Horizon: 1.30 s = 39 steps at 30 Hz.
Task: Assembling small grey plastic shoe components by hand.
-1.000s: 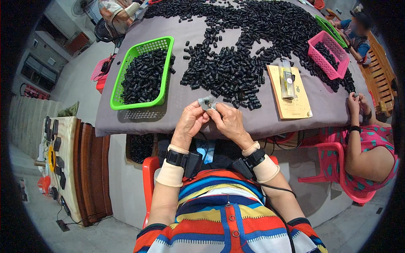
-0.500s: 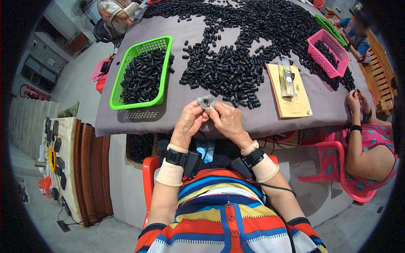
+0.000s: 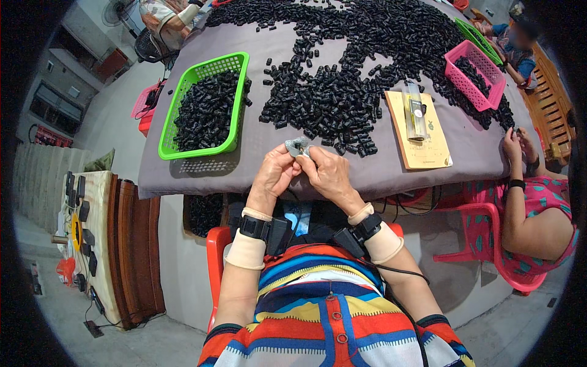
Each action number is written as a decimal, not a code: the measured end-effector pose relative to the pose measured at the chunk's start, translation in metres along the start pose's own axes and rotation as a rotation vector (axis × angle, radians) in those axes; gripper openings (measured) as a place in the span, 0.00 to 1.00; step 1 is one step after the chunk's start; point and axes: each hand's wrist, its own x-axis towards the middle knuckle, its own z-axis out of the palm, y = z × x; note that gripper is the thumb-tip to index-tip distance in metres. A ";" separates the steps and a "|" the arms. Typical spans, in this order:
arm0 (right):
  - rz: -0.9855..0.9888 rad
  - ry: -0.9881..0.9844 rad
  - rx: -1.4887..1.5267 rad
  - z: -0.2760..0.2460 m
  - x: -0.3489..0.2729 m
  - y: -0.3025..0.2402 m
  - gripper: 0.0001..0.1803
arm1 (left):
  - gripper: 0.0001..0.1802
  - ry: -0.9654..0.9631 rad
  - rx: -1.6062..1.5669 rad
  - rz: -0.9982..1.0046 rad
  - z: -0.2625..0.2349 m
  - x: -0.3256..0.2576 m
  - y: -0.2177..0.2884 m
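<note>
My left hand [image 3: 275,173] and my right hand [image 3: 331,176] meet over the near edge of the table, fingertips pinched together. Between them is a small black piece [image 3: 299,146], mostly hidden by the fingers. Something grey surrounds it at the fingertips; whether this is a finger covering or part of the piece, I cannot tell. Just beyond my hands lies a wide heap of small black cylindrical pieces [image 3: 324,104]. To the left of it, a green basket [image 3: 236,131] holds many more of the same kind.
Right of the heap, a yellowish notepad [image 3: 428,156] lies under a clear plastic case [image 3: 415,119]. A pink basket [image 3: 483,103] stands farther right. One person [image 3: 538,214] sits at the right edge, hands on black pieces; others sit at the far corners. A grey cloth [image 3: 251,162] covers the table.
My fingers have shifted very slightly around the small piece. Both hands stay in nearly the same place; the rest of the table looks unchanged.
</note>
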 end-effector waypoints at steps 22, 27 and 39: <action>-0.002 0.015 -0.015 0.000 0.001 -0.001 0.14 | 0.10 0.012 0.015 0.000 0.000 0.002 -0.002; -0.007 0.004 -0.017 0.000 0.001 -0.001 0.14 | 0.10 0.010 0.021 -0.001 -0.001 0.001 0.000; -0.009 0.021 -0.012 0.000 0.001 -0.002 0.14 | 0.13 -0.068 0.002 -0.012 -0.005 0.002 0.001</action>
